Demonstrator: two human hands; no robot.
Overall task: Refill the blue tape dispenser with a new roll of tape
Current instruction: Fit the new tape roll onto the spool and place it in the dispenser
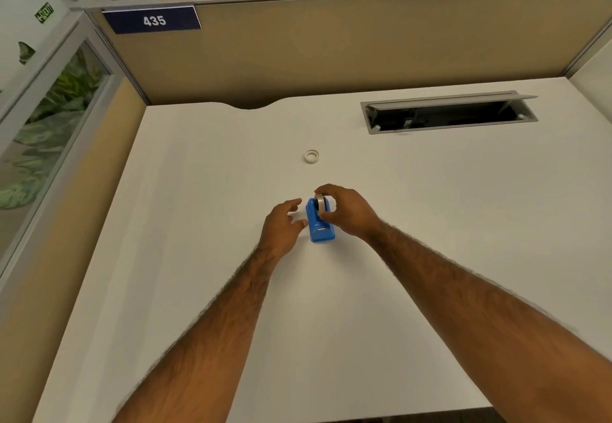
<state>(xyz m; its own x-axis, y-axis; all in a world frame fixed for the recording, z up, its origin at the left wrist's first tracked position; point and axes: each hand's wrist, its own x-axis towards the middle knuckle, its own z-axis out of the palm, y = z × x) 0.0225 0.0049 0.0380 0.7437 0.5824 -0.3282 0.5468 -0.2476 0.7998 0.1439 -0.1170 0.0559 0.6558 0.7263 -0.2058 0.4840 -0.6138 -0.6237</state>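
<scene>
The blue tape dispenser [320, 226] stands on the white desk [198, 224] near the middle. A roll of tape [320, 203] sits in its top slot. My right hand [344, 212] curls around that roll, fingers over the top and thumb below it. Just left of the dispenser, my left hand [284, 224] hovers with its fingers apart and its thumb tip close to the dispenser's side, holding nothing. A small white ring, a bare tape core [311, 156], lies flat on the desk farther back.
An open cable tray [447, 114] is set into the desk at the back right. Beige cubicle partitions [331, 48] close off the back and left, with a "435" sign [152, 20] on top.
</scene>
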